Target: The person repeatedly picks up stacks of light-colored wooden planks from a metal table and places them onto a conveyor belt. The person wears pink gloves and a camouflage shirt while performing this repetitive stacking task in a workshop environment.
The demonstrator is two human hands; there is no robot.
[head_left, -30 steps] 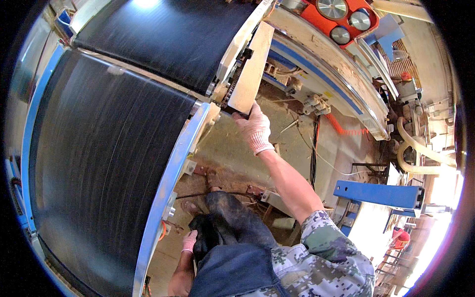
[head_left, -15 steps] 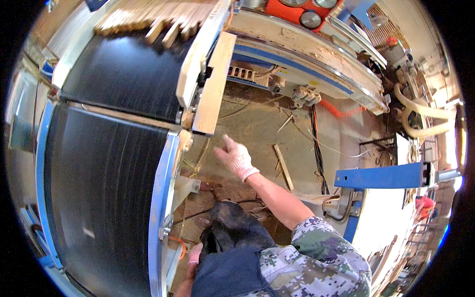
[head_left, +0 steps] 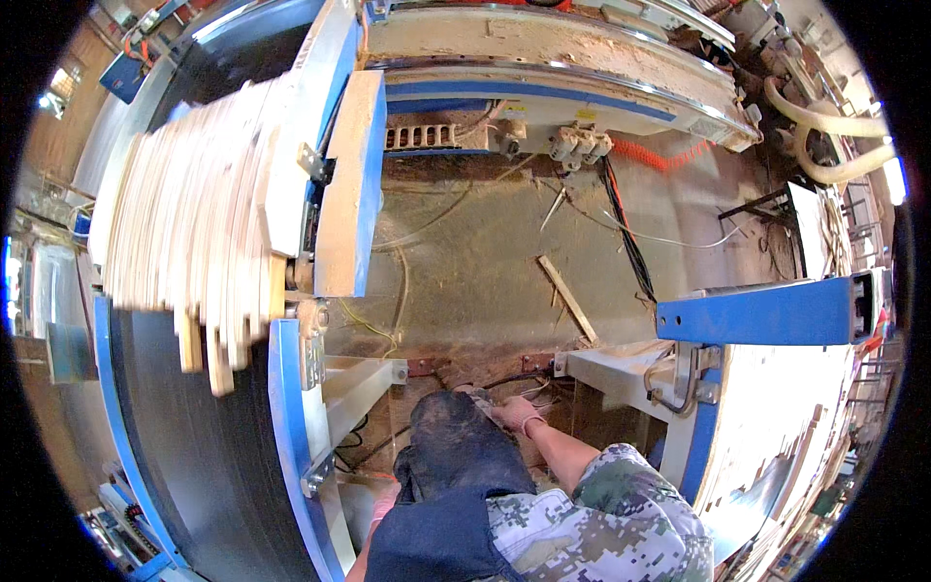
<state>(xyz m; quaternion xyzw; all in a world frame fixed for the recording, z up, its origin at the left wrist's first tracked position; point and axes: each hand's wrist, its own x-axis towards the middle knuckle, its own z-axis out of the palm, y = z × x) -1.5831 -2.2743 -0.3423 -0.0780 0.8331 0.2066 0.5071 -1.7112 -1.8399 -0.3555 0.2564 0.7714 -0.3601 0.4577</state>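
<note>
The right hand, in a pale glove, is low down by the knee of the dark trousers. Its fingers are too small and too hidden to tell if they are spread, pressed together or pinching something. The right arm comes in from the lower right under a patchy sleeve, and the bare forearm slants up and left to the hand. The left hand is down by the left side of the lap, mostly covered, so its fingers cannot be told either. Neither hand is on the wood. The wood sticks lie in a wide bunch to the left, over the gap between two belts, with their uneven near ends above the near black belt. It seems best to give the bunch room, with fingers and sleeves well clear of the belt's edge and the gap. The few sticks that poke out furthest need the most watching, as they could catch or turn crooked. A flat, even push on the ends would likely straighten them better than a tug. Further out, a loose stick lies on the floor.
</note>
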